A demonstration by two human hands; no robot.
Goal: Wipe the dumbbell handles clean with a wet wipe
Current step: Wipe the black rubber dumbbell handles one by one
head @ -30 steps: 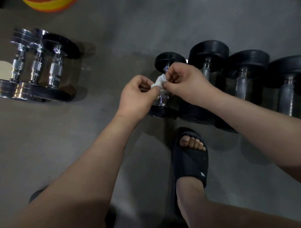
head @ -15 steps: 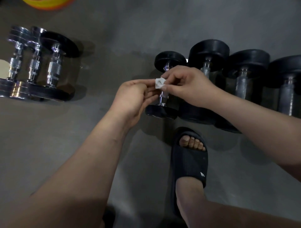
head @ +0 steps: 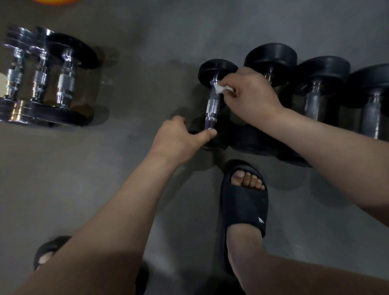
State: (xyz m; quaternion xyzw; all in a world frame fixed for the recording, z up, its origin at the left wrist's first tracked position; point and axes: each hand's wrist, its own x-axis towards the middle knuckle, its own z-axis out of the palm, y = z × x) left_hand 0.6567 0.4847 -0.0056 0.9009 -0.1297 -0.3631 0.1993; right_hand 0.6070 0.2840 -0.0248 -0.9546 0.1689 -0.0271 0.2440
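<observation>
The right hand (head: 250,94) pinches the wet wipe (head: 223,89) against the dumbbell handle (head: 213,107); the left hand (head: 179,141) grips that dumbbell's near weight (head: 212,144), thumb extended.

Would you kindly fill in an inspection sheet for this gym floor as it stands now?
Surface: grey concrete floor, dimly lit.
Job's things: small dumbbell lies leftmost in a row with three larger black dumbbells; wet wipe on the far end of its chrome handle.
Clutter: three chrome-handled dumbbells at left; orange ball at top edge.
Grippers: right hand pinches the wet wipe; left hand grips the small dumbbell's near plate.
Cables: nothing seen.
Surroundings: black slides on both feet.
</observation>
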